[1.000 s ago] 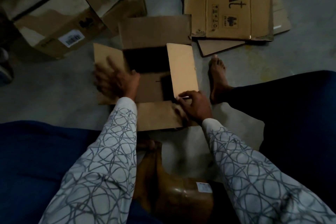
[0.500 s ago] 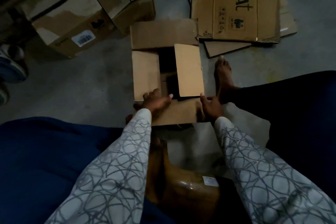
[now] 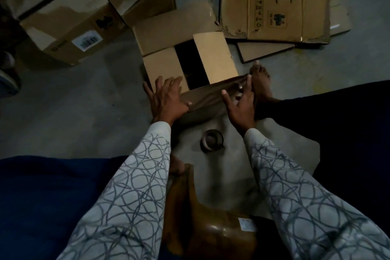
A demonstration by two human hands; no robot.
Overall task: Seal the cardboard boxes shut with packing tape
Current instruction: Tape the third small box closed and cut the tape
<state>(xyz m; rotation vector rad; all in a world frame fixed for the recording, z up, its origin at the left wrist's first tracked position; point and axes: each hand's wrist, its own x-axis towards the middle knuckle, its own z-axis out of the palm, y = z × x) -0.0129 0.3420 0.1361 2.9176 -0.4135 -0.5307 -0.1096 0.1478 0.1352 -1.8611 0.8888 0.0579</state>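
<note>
My left hand (image 3: 166,100) is spread wide, fingers flat on the near corner of the left flap (image 3: 164,69), thumb lying along the near flap (image 3: 204,99). My right hand (image 3: 240,104) is open too, fingers fanned out straight at the right end of that near flap; it's blurred there, so I can't tell how much of it touches the cardboard. Neither hand is holding anything.

The box (image 3: 185,63) sits on the floor (image 3: 84,112) straight ahead of me. It's not closed: a dark gap shows between the left flap and the right flap (image 3: 215,57), and the far flap (image 3: 175,31) is lying back, away from me.

The tape roll (image 3: 212,140) lies flat on the floor between my patterned sleeves (image 3: 137,186), just my side of the box. My bare foot (image 3: 260,78) is right beside the box's right corner.

Beyond that, a flattened carton (image 3: 274,2) with black lettering lies top right on more flat cardboard. Stacked boxes (image 3: 69,10) stand top left, one with a barcode label (image 3: 86,40). Close under me is a shiny brown package (image 3: 211,236)
</note>
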